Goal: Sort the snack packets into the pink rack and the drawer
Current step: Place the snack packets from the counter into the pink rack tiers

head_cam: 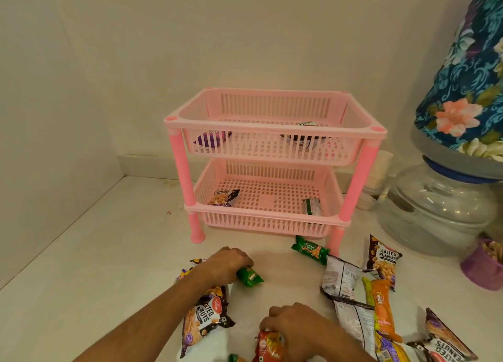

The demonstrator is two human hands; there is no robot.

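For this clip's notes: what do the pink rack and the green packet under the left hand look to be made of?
Pink rack: moulded plastic by the look, matte, with slotted walls and a perforated floor. Green packet held by the left hand: probably thin glossy printed film, judging by its shine and crimped end.

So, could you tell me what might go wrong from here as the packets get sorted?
1. Both hands are busy: the left hand on a green packet, the right hand on a red packet; reaching forward, a forearm may sweep the peanut packet aside.
2. The pink rack looks light on thin legs; a knock could shift it.
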